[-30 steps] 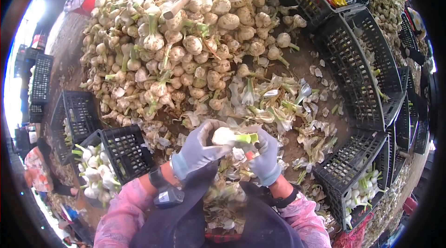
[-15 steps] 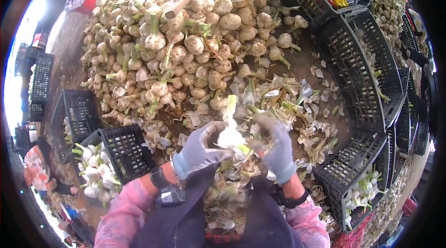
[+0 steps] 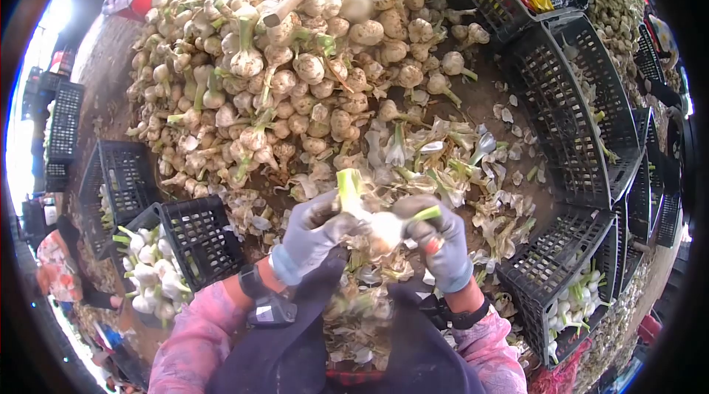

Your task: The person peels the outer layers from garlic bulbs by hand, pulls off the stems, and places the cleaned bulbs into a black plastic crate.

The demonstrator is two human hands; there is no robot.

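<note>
Between my two gloved hands, over the loose skins, is a white garlic bulb (image 3: 385, 234), slightly blurred. My left hand (image 3: 314, 235) is closed around the bulb's neck side, and a thick pale-green stem (image 3: 349, 187) rises above its fingers. From the other side my right hand (image 3: 442, 246) pinches at the bulb, its fingers closed on a strip of garlic skin (image 3: 426, 214) with a green end. A reddish-orange patch shows at its fingertips. Beyond them lies a large heap of unpeeled garlic (image 3: 295, 84); a wooden-handled tool (image 3: 292, 4) rests on it.
A black crate (image 3: 199, 239) with clean garlic bulbs (image 3: 151, 268) stands at left. More black crates (image 3: 561, 246) line the right side, one tipped with bulbs. Peeled garlic skins (image 3: 443, 165) litter the floor. Another person's patterned clothing (image 3: 59, 268) shows at far left.
My right hand has come in from the right to the bulb and now grips skin there. The bulb has turned, and its stem points up nearer my left hand.
</note>
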